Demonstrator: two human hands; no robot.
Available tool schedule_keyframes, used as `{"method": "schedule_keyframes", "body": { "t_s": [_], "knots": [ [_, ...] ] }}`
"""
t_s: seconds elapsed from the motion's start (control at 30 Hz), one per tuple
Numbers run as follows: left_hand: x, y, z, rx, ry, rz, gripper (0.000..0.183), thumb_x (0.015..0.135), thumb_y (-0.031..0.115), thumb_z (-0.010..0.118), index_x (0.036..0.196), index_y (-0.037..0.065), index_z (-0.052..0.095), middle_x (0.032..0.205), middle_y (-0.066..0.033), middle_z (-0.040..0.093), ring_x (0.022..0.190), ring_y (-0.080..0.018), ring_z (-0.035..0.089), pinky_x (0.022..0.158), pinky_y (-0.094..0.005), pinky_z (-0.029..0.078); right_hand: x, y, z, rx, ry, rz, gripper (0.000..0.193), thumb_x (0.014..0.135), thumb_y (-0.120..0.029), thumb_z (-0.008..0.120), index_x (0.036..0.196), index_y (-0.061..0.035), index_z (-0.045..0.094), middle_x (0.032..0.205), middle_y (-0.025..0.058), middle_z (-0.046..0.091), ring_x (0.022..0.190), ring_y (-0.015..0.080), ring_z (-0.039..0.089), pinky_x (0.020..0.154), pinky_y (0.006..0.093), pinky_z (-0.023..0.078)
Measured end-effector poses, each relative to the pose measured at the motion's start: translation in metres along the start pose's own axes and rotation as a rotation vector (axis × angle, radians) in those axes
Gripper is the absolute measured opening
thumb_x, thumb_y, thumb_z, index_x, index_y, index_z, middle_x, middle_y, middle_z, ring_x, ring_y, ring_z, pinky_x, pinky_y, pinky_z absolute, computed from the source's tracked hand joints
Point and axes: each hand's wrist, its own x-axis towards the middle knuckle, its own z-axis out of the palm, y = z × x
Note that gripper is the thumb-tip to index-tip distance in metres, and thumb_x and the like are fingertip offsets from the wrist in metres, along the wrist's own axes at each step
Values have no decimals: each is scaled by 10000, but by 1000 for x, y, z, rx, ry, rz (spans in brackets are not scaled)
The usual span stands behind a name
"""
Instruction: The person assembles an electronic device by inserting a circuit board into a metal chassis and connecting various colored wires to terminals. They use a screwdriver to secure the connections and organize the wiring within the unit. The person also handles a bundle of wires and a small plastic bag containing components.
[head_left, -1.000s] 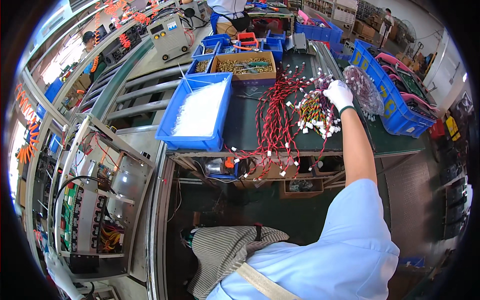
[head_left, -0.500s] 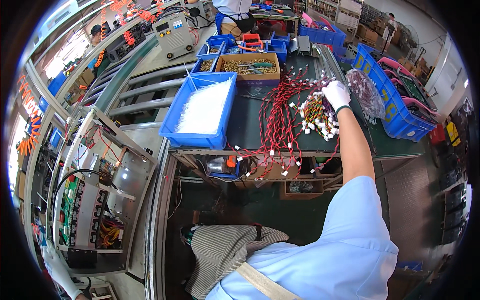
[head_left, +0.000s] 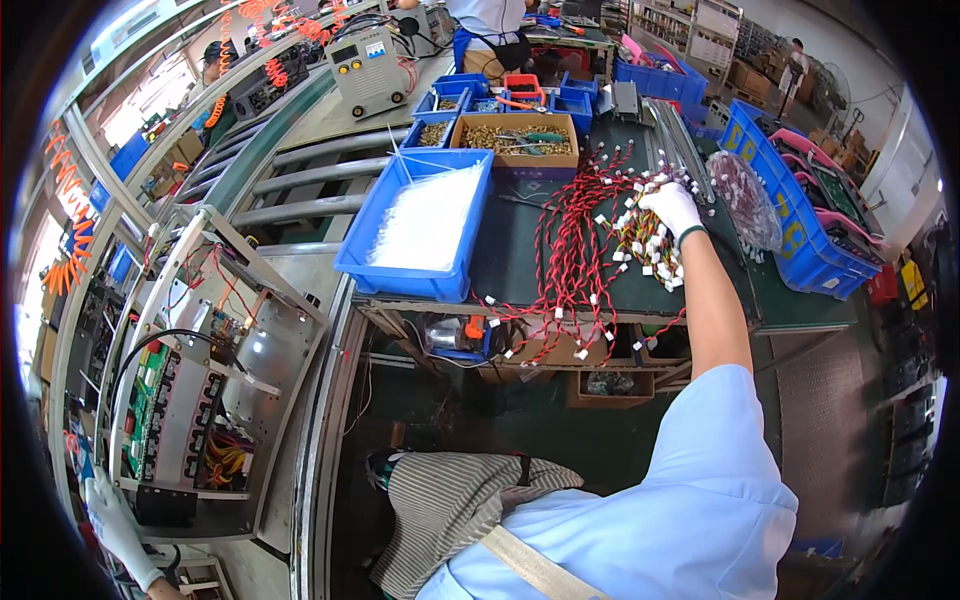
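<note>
My right hand (head_left: 672, 208), in a white glove, reaches to the far right of the bench. Its fingers are curled down onto a pile of multicoloured cables with white plugs (head_left: 645, 240); the fingertips are partly hidden among the plugs. Left of that pile, a long bundle of red-and-black twisted cables (head_left: 570, 240) hangs over the bench's front edge. At the lower left my left hand (head_left: 115, 525), also gloved, is closed beside the open metal machine frame (head_left: 195, 400), near something small and blue that I cannot make out. A circuit board (head_left: 148, 410) shows inside the frame.
A blue bin of white cable ties (head_left: 462, 250) stands on the bench, before a cardboard box of brass fittings (head_left: 565, 150). Rightward lie a clear bag (head_left: 745, 195) and a blue crate (head_left: 800, 240). Rollers (head_left: 310, 208) run behind the frame. A person (head_left: 490, 20) stands beyond.
The whole view has shifted slightly. My right hand has moved a little left and nearer over the plug-ended cables. My left hand stays beside the machine frame.
</note>
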Motion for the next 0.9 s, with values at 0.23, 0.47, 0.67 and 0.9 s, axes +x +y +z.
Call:
{"method": "schedule_keyframes", "body": {
  "t_s": [0.23,0.47,0.67,0.9],
  "knots": [
    [-10,16,-15,96,26,57,454,1035,362,412,1417,139,519,1423,-178,516,1288,-336,504,1063,-399,390,32,26,6,597,-108,-49,272,777,-179,778,942,27,712,842,95,703,759,186,643,734,348,490],
    [-10,31,-35,-101,-44,-59,513,1022,446,409,1396,119,539,1431,-175,511,1295,-336,501,1064,-395,389,24,21,-12,339,-147,-119,240,731,-179,798,801,10,668,693,92,671,566,191,622,566,373,497],
    [7,26,-15,-86,11,-23,529,1022,464,399,1388,112,544,1434,-173,508,1300,-339,494,1056,-405,393,43,31,-18,180,-282,-44,272,661,-146,793,817,40,670,702,136,689,578,195,675,503,350,517],
    [-33,-2,-18,253,137,163,475,954,107,513,1426,78,470,1440,-118,498,1319,-271,485,1104,-351,401,38,-15,-15,93,447,-395,375,867,-376,589,947,-29,706,882,215,700,781,359,670,693,476,507]
  ]
}}
